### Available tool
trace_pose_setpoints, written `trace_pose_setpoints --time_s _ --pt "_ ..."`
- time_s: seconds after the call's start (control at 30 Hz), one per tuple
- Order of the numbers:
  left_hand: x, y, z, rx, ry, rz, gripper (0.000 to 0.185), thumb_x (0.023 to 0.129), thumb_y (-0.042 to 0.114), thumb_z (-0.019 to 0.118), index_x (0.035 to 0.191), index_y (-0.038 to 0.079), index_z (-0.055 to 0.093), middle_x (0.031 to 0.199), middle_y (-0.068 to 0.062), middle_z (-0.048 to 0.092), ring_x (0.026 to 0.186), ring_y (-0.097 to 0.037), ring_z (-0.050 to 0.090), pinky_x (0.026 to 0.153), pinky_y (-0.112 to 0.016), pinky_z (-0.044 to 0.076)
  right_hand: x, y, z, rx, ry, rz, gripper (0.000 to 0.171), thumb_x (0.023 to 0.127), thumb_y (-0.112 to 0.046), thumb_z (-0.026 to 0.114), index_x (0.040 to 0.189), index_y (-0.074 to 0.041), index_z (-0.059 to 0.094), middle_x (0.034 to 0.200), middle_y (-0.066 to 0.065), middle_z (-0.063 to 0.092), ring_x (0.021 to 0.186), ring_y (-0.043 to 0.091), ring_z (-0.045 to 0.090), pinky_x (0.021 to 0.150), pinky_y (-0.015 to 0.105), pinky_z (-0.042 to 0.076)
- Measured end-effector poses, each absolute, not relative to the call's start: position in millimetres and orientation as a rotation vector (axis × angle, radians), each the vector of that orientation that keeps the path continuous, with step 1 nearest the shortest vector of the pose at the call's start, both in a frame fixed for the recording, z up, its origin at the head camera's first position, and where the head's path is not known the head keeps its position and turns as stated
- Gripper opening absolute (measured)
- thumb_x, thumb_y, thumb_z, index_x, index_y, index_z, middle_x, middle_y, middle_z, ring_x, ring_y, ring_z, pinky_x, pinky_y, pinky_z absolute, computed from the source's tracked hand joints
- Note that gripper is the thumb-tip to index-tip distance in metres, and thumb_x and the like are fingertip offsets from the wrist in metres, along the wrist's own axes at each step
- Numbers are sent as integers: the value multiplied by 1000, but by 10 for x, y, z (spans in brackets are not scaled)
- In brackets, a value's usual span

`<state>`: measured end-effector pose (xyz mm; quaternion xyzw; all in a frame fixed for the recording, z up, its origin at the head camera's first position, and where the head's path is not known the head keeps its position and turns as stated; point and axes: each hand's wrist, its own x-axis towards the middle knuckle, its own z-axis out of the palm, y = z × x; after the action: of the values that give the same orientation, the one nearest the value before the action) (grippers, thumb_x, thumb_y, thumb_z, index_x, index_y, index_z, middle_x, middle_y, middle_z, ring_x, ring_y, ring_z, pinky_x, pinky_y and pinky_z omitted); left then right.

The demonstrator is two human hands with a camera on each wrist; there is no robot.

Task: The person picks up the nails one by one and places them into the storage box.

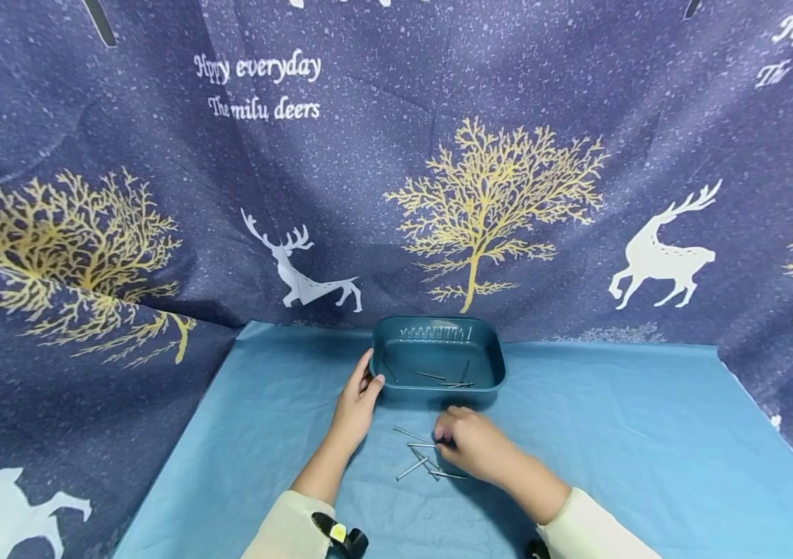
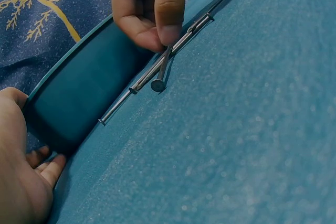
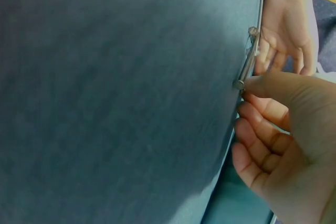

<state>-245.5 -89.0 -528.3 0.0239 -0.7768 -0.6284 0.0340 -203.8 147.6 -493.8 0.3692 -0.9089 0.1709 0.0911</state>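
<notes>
Teal and glossy, the tray point(image 1: 438, 395) stands on blue cloth point(image 1: 613, 450), a few nails point(image 1: 431, 376) lying on its floor; the left hand point(image 1: 356, 402) rests its thumb and fairly straight fingers against the tray's left end; the right hand point(image 1: 474, 444) pinches one nail point(image 2: 163, 67) just in front of the tray, where loose nails point(image 1: 412, 469) lie crossed; since those shafts overlap, lifting one could drag or scatter its neighbours; so thin and smooth a shaft might twist or slip from the fingertips; an uneven push from the left hand could skew the tray.
</notes>
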Motion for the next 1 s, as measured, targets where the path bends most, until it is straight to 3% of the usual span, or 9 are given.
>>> trace_pose_setpoints --time_s 0.4,1.0 --pt "-2455 -891 -5282 60 -2381 -1956 57 106 34 52 159 34 32 162 -15 37 148 -32 40 115 -54 42 -2056 1480 -4988 1156 -2654 474 18 79 -6 77 81 -18 64 76 -9 53 71 6 47 66 23 46" --pt "-2455 -894 -5275 69 -2401 -1937 57 106 35 53 159 35 32 162 -15 38 147 -32 41 115 -54 42 -2028 1483 -4974 1177 -2638 478 17 83 -5 76 79 -16 63 77 -7 57 73 7 52 69 24 50"
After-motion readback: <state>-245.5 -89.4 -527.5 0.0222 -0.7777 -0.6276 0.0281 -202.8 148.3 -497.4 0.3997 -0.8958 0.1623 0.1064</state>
